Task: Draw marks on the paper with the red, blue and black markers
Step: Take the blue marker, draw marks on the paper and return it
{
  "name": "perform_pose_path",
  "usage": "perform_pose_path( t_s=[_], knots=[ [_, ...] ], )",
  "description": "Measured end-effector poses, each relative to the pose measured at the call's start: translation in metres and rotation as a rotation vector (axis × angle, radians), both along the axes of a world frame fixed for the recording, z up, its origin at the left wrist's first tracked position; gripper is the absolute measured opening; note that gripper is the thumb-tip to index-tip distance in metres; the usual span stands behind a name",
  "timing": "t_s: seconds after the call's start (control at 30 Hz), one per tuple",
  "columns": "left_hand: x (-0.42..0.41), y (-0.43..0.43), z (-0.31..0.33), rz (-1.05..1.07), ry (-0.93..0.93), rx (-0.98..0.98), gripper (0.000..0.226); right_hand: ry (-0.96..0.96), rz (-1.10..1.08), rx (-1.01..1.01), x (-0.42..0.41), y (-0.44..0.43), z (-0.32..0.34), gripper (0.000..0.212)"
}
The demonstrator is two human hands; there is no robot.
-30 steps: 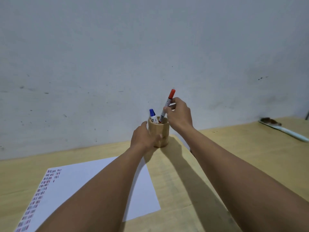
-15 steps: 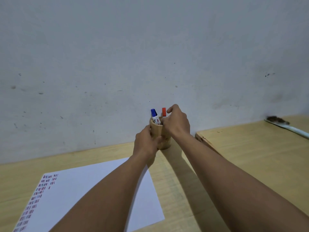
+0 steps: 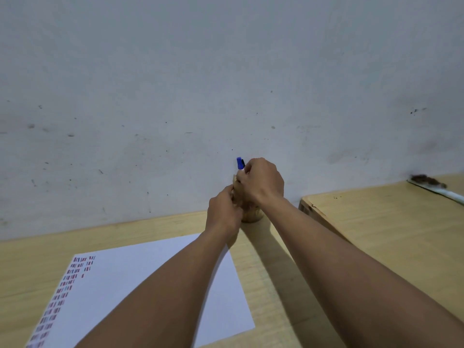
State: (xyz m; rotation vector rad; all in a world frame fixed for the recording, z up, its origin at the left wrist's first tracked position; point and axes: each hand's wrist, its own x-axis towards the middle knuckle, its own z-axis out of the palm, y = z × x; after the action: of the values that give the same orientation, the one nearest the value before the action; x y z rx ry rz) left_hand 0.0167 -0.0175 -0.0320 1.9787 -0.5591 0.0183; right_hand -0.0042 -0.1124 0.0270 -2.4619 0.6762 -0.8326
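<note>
- Two hands meet at a wooden pen holder standing at the far edge of the table, close against the wall; only the head view is on offer, so everything below comes from it.
- Left hand wraps the near-left side of the holder, its fingers curled round the wall of the cup as if to steady it.
- Right hand sits over the holder's mouth, fingers bunched and closed around the stem of the blue marker, whose blue cap pokes up just above and left of the knuckles.
- Blue marker stands nearly upright, long axis vertical, so the pull it calls for is, I judge, straight up and then back toward the paper.
- Red and black markers cannot be seen; the right hand hides the holder's opening.
- Paper lies flat on the table, near and left of the holder, partly under the left forearm, with columns of short red, blue and dark marks down its left edge.
- Right hand is the nearer one to the marker; the left touches only the holder.
</note>
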Motion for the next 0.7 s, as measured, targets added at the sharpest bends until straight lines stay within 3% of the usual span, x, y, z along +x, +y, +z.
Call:
perform_pose_path(
  t_s=[0.13,0.27,0.33,0.43,0.7],
  knots=[
    [-0.002,0.005,0.002,0.013,-0.021,0.028,0.041,-0.149,0.041,0.031,-0.011,0.002,0.011,0.019],
    [-0.003,0.019,0.011,0.049,-0.011,0.036,0.059,-0.281,0.151,0.119,-0.026,0.009,0.031,0.019],
    [-0.007,0.031,0.025,0.079,-0.011,-0.014,0.052,-0.304,0.188,0.114,-0.035,0.015,0.042,0.020],
    [-0.014,0.056,0.048,0.118,-0.054,-0.079,0.040,-0.287,0.233,0.075,-0.048,0.027,0.050,0.022],
    [-0.044,0.134,0.094,0.023,-0.044,-0.221,0.038,-0.064,0.356,0.040,-0.083,0.073,0.049,0.018]
  ],
)
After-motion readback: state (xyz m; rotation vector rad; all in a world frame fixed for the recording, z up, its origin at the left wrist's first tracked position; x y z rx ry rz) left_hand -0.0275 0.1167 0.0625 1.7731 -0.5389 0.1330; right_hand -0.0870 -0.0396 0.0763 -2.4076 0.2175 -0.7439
